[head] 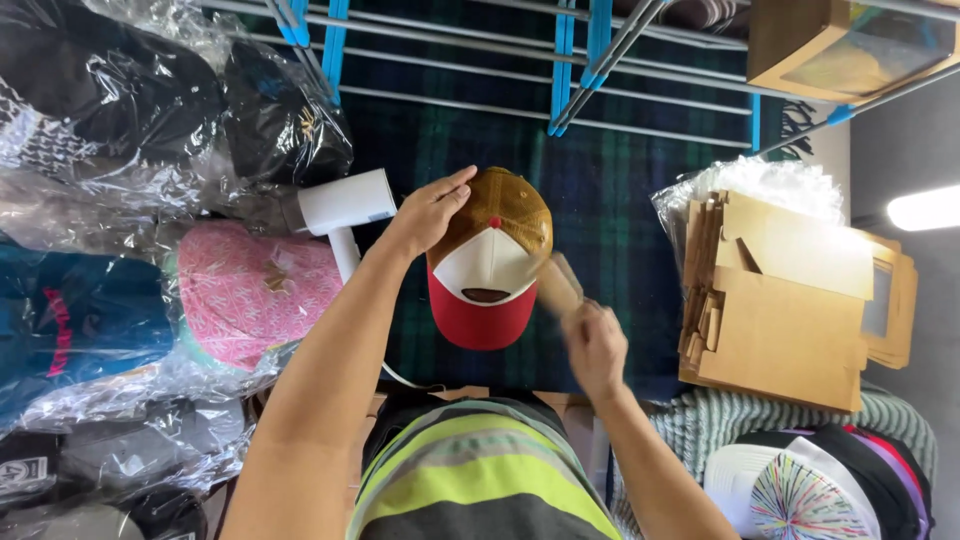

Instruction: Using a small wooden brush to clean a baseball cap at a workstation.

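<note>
A baseball cap (492, 262) with a tan mesh back, white front panel and red brim lies on a dark green plaid cloth (610, 200). My left hand (432, 210) rests on the cap's tan back at its left side and holds it. My right hand (592, 340) is shut on a small wooden-coloured brush (558, 284), blurred by motion, whose end is at the cap's right side.
Left are plastic-wrapped caps, a pink patterned cap (250, 290) and a white hand-held steamer (345, 212). Flat cardboard boxes (780, 310) are stacked at the right, more caps (810, 490) at the bottom right. A metal drying rack (520, 60) crosses the top.
</note>
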